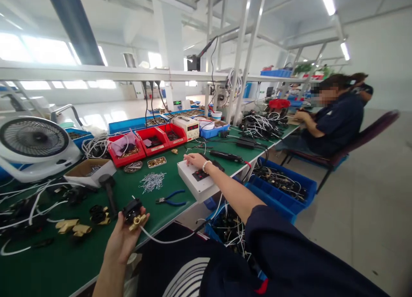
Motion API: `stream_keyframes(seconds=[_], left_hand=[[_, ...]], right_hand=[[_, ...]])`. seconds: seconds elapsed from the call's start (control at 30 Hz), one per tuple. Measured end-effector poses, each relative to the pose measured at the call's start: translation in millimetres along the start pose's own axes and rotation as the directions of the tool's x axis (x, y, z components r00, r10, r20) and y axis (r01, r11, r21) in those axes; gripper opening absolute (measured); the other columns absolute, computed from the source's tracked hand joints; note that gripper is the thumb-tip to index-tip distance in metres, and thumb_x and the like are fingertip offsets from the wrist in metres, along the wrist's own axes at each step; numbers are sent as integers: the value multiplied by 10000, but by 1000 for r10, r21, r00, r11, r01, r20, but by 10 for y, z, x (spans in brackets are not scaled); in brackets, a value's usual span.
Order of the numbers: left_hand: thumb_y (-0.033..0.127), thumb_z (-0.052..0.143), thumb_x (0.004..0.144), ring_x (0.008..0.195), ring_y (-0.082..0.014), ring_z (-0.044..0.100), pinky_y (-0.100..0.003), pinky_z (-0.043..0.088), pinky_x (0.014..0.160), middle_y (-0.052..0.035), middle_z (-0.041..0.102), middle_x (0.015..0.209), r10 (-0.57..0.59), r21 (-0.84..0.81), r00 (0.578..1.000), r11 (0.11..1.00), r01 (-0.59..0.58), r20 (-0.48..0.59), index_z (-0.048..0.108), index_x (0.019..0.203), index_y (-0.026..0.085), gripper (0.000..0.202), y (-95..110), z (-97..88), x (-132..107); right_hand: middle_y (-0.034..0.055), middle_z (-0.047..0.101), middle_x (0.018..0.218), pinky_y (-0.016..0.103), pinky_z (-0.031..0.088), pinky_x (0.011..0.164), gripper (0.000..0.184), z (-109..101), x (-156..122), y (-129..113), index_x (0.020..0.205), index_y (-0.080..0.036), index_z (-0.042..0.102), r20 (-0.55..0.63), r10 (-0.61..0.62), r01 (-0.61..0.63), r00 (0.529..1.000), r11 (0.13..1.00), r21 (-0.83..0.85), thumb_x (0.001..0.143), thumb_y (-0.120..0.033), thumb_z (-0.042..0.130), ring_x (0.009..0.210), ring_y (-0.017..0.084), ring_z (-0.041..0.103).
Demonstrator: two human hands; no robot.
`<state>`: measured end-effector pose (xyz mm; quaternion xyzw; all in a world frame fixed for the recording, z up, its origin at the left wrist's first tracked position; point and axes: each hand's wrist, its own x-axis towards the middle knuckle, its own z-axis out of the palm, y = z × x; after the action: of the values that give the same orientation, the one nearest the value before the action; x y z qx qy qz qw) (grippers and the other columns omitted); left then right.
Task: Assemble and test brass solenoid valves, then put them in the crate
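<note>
My left hand (124, 239) is closed around a black and brass valve part (134, 214) with a white wire hanging from it, held just above the near edge of the green bench (106, 254). My right hand (195, 159) reaches out flat, fingers stretched over the far side of a white control box (197, 182) with dark buttons on top. A bead bracelet sits on that wrist.
Blue-handled pliers (171, 198), a pile of small metal pins (152, 180), brass fittings (73, 227), red bins (141, 143), a white fan (34, 142) and a meter (187, 127) lie on the bench. Blue crates (283, 185) stand below. A seated person (331, 116) works at right.
</note>
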<state>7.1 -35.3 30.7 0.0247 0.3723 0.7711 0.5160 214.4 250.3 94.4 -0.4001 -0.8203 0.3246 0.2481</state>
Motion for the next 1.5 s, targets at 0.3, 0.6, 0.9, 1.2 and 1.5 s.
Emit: stream_keyframes(seconds=[0.3, 0.6, 0.9, 1.2, 1.5], left_hand=[[296, 346, 1028, 888, -262, 749, -475, 603, 907, -181, 747, 1005, -5, -29, 1000, 1000, 6, 21, 568, 1359, 110, 440, -36, -63, 33], [266, 353, 1025, 905, -254, 748, -480, 599, 911, -140, 752, 1032, -5, -50, 999, 999, 7, 40, 568, 1373, 189, 416, -59, -101, 68], [249, 364, 1020, 917, -267, 746, -513, 576, 941, -168, 748, 1037, -14, -18, 999, 1000, 15, 36, 542, 1394, 147, 427, -60, -129, 80], [226, 353, 1021, 905, -253, 749, -499, 586, 940, -160, 749, 1031, -10, 22, 999, 1000, 9, 52, 565, 1376, 167, 417, -55, -86, 59], [227, 367, 1016, 929, -281, 744, -492, 608, 896, -197, 742, 1031, -16, 46, 998, 999, 13, 61, 521, 1409, 122, 435, -61, -116, 91]], right_hand=[[37, 687, 950, 364, 570, 795, 210, 4, -7, 32, 981, -136, 663, 56, -29, 29, 998, 1000, 5, 960, -341, 625, 847, 170, 669], [40, 674, 969, 347, 569, 762, 209, -14, -8, 38, 997, -137, 656, 37, -18, 18, 999, 1000, 9, 962, -340, 619, 836, 166, 656], [54, 673, 1025, 369, 574, 793, 222, -24, -16, 18, 1050, -140, 651, 44, -10, 11, 999, 1000, -10, 966, -342, 614, 882, 179, 662], [55, 674, 1031, 371, 573, 798, 231, -49, -35, 2, 1055, -142, 652, 49, -9, 10, 999, 1000, -22, 973, -351, 602, 887, 181, 662], [64, 668, 1076, 388, 571, 826, 224, -46, -41, -14, 1080, -146, 650, 90, -4, 7, 996, 999, -41, 965, -335, 615, 928, 191, 660]])
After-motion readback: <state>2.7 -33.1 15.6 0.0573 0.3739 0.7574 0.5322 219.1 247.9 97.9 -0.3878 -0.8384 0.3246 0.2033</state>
